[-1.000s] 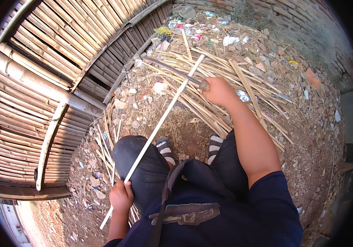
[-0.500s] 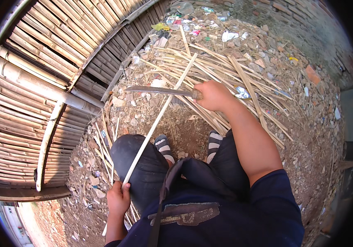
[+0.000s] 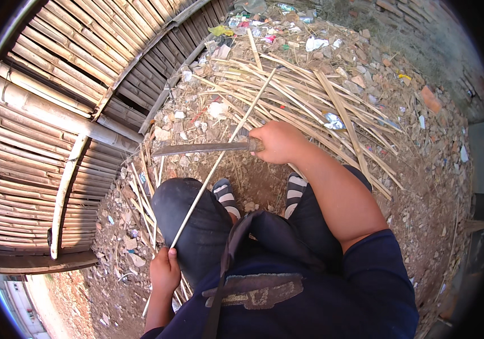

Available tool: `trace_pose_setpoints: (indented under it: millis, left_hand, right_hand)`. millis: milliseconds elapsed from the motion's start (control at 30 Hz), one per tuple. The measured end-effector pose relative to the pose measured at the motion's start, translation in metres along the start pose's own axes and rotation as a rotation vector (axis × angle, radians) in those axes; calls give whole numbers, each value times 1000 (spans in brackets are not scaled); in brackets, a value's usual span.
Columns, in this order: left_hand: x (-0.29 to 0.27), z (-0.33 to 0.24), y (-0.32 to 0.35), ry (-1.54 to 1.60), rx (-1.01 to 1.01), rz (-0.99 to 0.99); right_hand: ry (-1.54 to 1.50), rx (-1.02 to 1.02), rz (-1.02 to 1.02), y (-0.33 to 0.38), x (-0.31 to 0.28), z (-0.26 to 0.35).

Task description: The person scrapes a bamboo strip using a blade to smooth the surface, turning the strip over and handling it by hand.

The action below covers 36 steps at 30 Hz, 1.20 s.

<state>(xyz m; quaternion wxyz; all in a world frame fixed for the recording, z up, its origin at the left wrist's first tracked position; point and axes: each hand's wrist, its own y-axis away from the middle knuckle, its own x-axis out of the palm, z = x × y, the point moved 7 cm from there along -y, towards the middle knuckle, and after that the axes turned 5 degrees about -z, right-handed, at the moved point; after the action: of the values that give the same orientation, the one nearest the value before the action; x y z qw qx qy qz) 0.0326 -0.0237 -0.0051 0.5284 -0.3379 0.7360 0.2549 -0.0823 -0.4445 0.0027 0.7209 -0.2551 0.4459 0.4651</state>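
Observation:
My left hand [image 3: 164, 272] grips the near end of a long thin bamboo strip [image 3: 219, 159] that slants up and away over my left knee toward the pile ahead. In my right hand [image 3: 277, 142] is the handle of a long flat blade [image 3: 199, 148]. The blade lies level, points left, and crosses the strip at about its middle. My two feet in striped sandals [image 3: 225, 195] rest on the dirt just below the blade.
A heap of split bamboo strips [image 3: 332, 107] covers the ground ahead and to the right. A bamboo slat fence [image 3: 55, 101] with thick poles runs along the left. Litter and rubble [image 3: 287, 28] lie at the far edge. A brick wall [image 3: 422, 28] stands at the upper right.
My right hand has drawn the blade down and toward me, turning it level across the strip. My left hand has slipped lower, still on the strip.

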Motion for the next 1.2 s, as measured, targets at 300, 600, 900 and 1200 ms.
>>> trace_pose_setpoints:
  millis: [300,600,900,1200]
  left_hand:
    - [7,0,6,-248,7,-149]
    - [7,-5,-2,-279,40,-189]
    - [8,-3,-7,-308,59,-173]
    - [3,-2,4,-95,39,12]
  right_hand:
    - [26,54,-19,-2,-3,-2]
    - [-28,136,-219,-8,-8,-38]
    - [-154,355,-247,-12,12,-124]
    - [34,208,-103,9,-30,-18]
